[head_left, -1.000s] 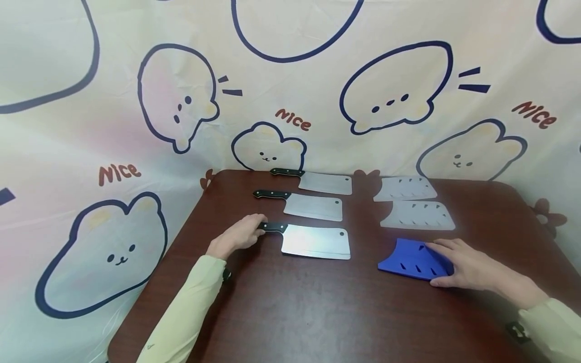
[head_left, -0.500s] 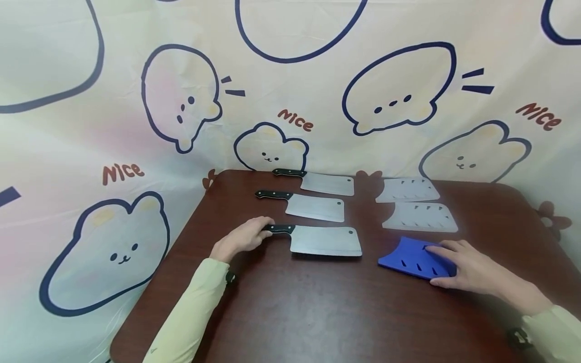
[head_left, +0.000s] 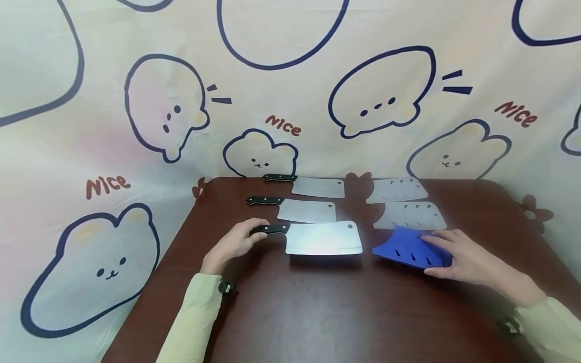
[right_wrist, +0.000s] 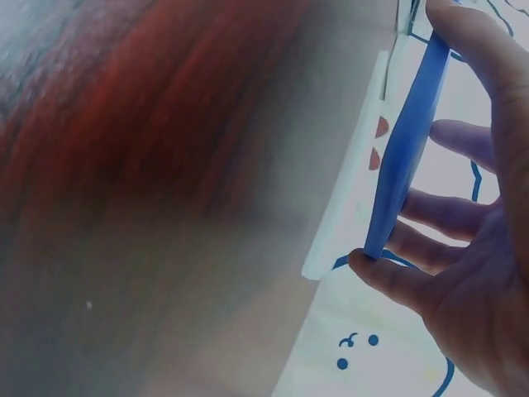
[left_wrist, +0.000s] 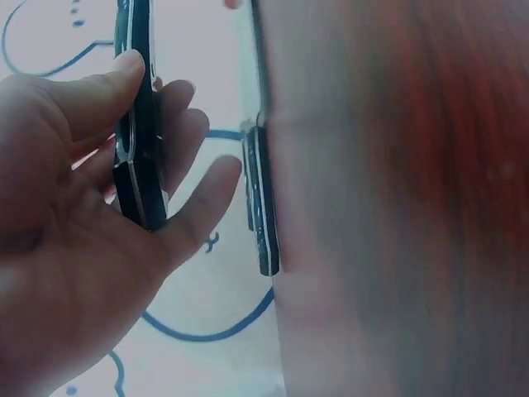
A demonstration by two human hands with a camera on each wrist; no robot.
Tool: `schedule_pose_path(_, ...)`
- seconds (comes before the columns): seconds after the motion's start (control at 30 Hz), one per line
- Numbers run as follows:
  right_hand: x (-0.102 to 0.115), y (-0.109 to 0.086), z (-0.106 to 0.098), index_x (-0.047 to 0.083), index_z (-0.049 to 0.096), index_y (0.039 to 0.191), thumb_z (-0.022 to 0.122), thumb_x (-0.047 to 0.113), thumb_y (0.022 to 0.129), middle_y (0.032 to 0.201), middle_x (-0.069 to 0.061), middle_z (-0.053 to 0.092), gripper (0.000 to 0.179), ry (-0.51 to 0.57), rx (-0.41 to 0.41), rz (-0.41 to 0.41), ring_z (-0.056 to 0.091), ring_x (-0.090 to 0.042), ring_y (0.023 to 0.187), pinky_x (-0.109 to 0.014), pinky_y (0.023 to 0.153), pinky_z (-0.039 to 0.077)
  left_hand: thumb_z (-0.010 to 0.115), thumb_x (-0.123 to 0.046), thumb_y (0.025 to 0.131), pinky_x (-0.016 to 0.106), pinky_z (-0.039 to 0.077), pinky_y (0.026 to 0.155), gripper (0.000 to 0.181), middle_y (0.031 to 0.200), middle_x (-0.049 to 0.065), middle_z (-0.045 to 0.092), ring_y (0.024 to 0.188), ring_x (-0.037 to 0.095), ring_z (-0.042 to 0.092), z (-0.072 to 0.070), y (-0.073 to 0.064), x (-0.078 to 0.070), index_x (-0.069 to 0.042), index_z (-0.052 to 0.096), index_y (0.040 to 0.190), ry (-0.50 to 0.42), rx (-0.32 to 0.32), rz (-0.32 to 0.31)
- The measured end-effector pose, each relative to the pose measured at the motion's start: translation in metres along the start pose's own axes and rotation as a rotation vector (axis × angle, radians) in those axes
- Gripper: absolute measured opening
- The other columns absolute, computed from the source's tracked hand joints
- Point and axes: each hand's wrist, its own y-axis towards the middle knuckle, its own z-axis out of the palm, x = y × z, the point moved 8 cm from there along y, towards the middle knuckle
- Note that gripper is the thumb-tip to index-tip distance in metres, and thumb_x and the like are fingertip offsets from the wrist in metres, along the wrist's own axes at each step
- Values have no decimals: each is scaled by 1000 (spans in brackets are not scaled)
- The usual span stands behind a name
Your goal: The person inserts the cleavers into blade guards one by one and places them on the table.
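My left hand [head_left: 236, 242] grips the black riveted handle of the nearest cleaver [head_left: 324, 238], whose blade points right above the table with a shadow under it. In the left wrist view the thumb presses one side of that handle [left_wrist: 140, 165] and the fingers lie on the other. My right hand [head_left: 467, 257] holds a blue slotted blade sheath [head_left: 410, 247] by its right end, thumb at the front edge. The right wrist view shows the sheath [right_wrist: 405, 149] edge-on between thumb and fingers, off the table. Cleaver tip and sheath face each other with a small gap.
Behind lie two more cleavers, a middle one [head_left: 308, 210] and a far one [head_left: 320, 187], handles to the left. Two whitish translucent sheaths, a nearer one [head_left: 410, 216] and a farther one [head_left: 397, 190], lie at the back right. A patterned cloth [head_left: 317, 91] hangs behind the brown table [head_left: 317, 312].
The left hand has lifted the nearest cleaver and moved it right, toward the sheath. The right hand has raised the blue sheath off the table. The head view has shifted slightly.
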Motion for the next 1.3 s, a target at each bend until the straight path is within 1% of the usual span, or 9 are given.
schedule_pose_path(0.07,4,3,-2,16,59,134,75,66,72,136,-21,53,82,-2,9,-12,47,-39,116,-60,85,49,60,-22,98,49,47,99,29,122,4,63,107,22,54,-3,-6,3,-18,60,127,-38,-23,-3)
schedule_pose_path(0.2,17,4,-9,18,59,134,77,63,71,138,-19,51,80,-8,-28,-60,46,-35,115,-56,81,51,61,-22,98,50,48,98,30,122,3,64,107,23,55,-6,-10,4,-20,61,127,-88,-44,7)
schedule_pose_path(0.37,33,4,-20,19,60,131,82,59,68,135,-17,52,78,-45,-112,-133,47,-33,113,-54,76,52,62,-25,97,53,48,99,31,124,2,64,111,23,55,-8,-10,4,-24,62,128,-94,-27,-25)
schedule_pose_path(0.5,40,3,-19,19,60,132,82,58,68,134,-17,52,78,-42,-115,-168,49,-32,113,-54,77,54,62,-26,97,52,48,98,31,124,2,64,110,22,55,-9,-11,6,-23,63,128,-78,-3,-33)
schedule_pose_path(0.63,42,3,-14,19,59,133,81,58,69,135,-16,52,78,-31,-97,-164,50,-33,116,-54,80,55,63,-25,96,49,49,96,31,119,1,65,105,21,56,-10,-11,8,-22,63,127,-70,18,-19)
schedule_pose_path(0.8,42,5,-15,19,58,134,83,56,68,136,-17,50,79,-31,-103,-167,48,-35,119,-56,80,55,62,-25,97,47,49,93,30,117,1,65,103,20,55,-16,-6,8,-23,63,127,-65,14,8)
schedule_pose_path(1.0,48,10,-18,19,58,134,83,55,68,135,-19,51,80,-47,-128,-213,50,-36,117,-55,78,56,62,-26,97,50,48,94,32,120,2,64,106,22,53,-22,-4,10,-23,62,129,-63,10,-7)
schedule_pose_path(1.1,50,13,-18,19,57,134,83,55,68,135,-19,51,80,-56,-118,-205,50,-37,116,-55,77,56,61,-26,97,53,47,97,32,122,3,64,108,23,53,-23,-5,11,-23,62,129,-69,10,-11)
schedule_pose_path(1.3,52,14,-19,19,57,134,83,54,68,135,-19,50,79,-61,-122,-211,50,-37,117,-56,78,56,61,-26,97,53,47,99,32,124,2,63,111,23,53,-23,-3,11,-23,62,129,-85,25,-13)
